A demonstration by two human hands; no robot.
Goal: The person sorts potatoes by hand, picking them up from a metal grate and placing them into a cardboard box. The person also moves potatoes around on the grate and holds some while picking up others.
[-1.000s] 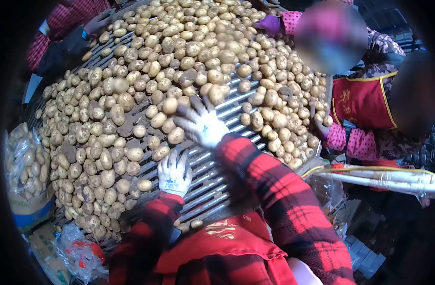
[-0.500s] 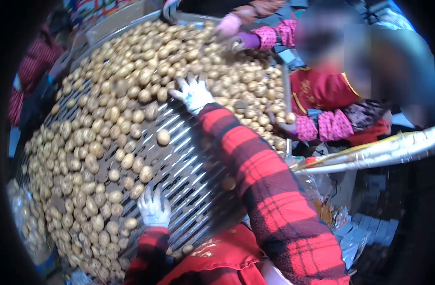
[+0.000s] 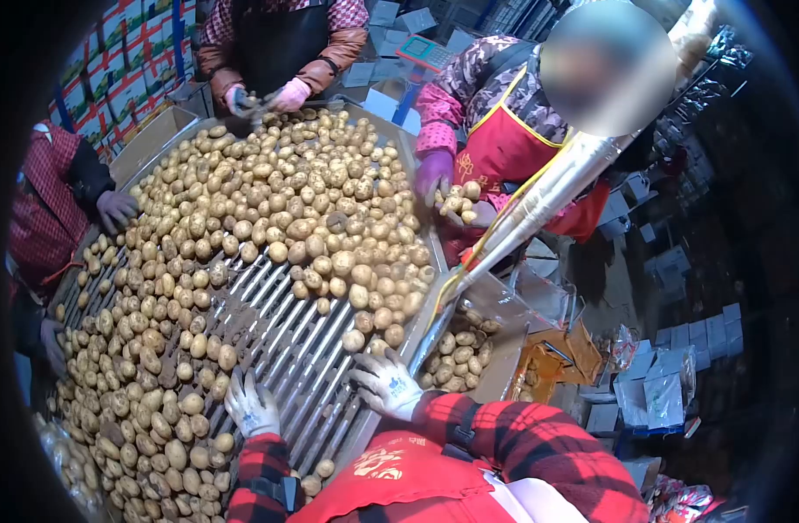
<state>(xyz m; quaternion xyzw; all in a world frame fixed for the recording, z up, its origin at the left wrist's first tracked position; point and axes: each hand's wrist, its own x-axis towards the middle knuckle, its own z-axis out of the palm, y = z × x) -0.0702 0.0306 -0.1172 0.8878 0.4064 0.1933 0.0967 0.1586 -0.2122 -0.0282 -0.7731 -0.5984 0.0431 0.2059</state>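
Potatoes (image 3: 312,213) cover much of a slatted metal sorting table (image 3: 282,305). My left hand (image 3: 252,406), in a white glove, lies over the slats beside the left heap, fingers stretched and apart, holding nothing I can see. At the table's right edge, my right hand (image 3: 387,384), also gloved in white, has its fingers spread over the slats. Its fingertips are close to a few potatoes (image 3: 354,340); whether they touch cannot be made out. Dark soil (image 3: 229,314) lies on the slats between the potatoes.
Across the table a person in pink gloves (image 3: 290,94) handles something. At the right, a person with a purple glove (image 3: 434,174) holds several potatoes. A grey-gloved hand (image 3: 118,210) rests at the left edge. A wrapped pole (image 3: 539,209) slants beside a box of potatoes (image 3: 459,357).
My right hand has drawn back from the far heap to the near right edge. My left hand stays near the left heap. The view has shifted, showing more of the people opposite.
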